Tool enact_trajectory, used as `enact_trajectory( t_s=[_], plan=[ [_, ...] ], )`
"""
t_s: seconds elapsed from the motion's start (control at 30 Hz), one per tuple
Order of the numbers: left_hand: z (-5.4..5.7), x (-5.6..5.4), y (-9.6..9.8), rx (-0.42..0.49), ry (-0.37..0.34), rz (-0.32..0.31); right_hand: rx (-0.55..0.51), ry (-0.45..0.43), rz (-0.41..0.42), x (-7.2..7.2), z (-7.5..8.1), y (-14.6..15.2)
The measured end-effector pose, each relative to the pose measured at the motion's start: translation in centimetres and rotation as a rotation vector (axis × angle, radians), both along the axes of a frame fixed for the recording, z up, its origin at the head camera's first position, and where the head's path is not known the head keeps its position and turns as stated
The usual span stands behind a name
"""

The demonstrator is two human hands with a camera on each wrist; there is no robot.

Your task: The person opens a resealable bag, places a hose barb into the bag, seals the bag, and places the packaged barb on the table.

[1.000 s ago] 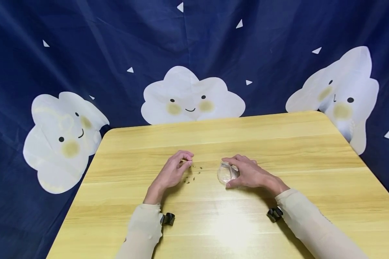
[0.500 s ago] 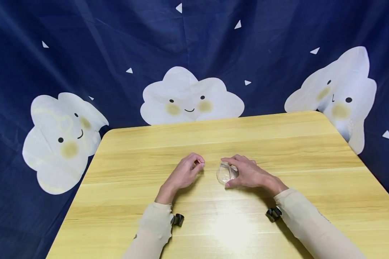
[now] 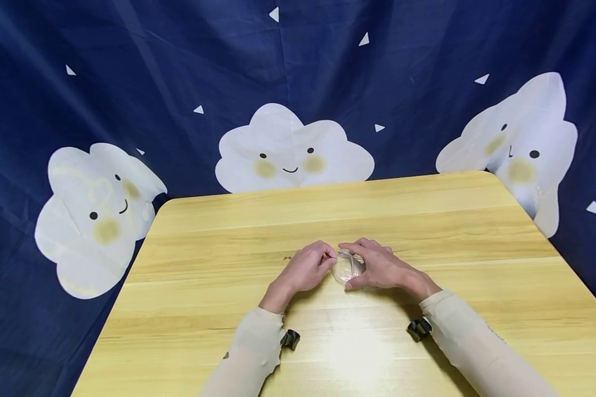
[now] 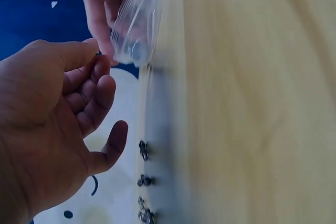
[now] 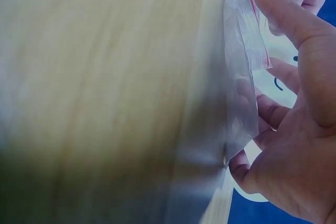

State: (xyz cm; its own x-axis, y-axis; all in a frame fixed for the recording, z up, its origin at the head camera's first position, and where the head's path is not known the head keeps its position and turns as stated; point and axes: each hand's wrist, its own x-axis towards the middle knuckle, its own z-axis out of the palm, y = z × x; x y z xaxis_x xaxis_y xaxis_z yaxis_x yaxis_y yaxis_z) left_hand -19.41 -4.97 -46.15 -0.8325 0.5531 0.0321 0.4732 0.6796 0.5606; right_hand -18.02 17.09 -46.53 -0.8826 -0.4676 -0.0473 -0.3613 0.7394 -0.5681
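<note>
A clear plastic zip bag [image 3: 345, 269] lies on its side on the table with its mouth toward the left. My right hand [image 3: 381, 267] grips it between thumb and fingers, spreading the opening; red seal lines show along the mouth [image 5: 261, 32] in the right wrist view. At that mouth is my left hand [image 3: 305, 267], thumb and index finger pinching a tiny dark piece [image 4: 98, 53], apparently a small screw, mostly hidden by the fingertips. Several small metal screws [image 4: 144, 150] lie on the table behind the left hand, largely covered by it in the head view.
Pale wood-grain table [image 3: 203, 309] spans the work area, with a bright glare near its front. A dark blue curtain [image 3: 323, 66] with smiling clouds hangs behind it. Black wrist cameras [image 3: 290, 339] sit at both sleeves.
From the scattered screws, my left hand has moved right to the bag's mouth, its thumb and index finger now pinched together. My right hand keeps holding the bag in the same place.
</note>
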Motion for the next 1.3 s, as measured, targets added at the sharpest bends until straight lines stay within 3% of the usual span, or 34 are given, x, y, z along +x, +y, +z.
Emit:
enact_trajectory(
  t_s=[0.23,0.47,0.63,0.9,1.3],
  plan=[
    [0.0,0.1,1.3,-0.120,0.071,-0.035,-0.006,-0.008,0.003,0.0,-0.2,0.1],
    [0.1,0.3,1.5,-0.149,0.104,-0.040,-0.007,0.009,0.011,-0.1,-0.2,0.1],
    [0.0,0.4,1.1,-0.104,0.086,-0.034,-0.004,0.007,0.009,-0.1,-0.2,0.1],
    [-0.1,0.5,-0.5,0.014,0.002,-0.009,0.010,0.004,-0.003,0.0,-0.4,0.1],
    [0.0,0.1,-5.4,0.075,-0.053,0.143,0.006,0.016,-0.003,0.0,-0.3,0.1]
  ],
)
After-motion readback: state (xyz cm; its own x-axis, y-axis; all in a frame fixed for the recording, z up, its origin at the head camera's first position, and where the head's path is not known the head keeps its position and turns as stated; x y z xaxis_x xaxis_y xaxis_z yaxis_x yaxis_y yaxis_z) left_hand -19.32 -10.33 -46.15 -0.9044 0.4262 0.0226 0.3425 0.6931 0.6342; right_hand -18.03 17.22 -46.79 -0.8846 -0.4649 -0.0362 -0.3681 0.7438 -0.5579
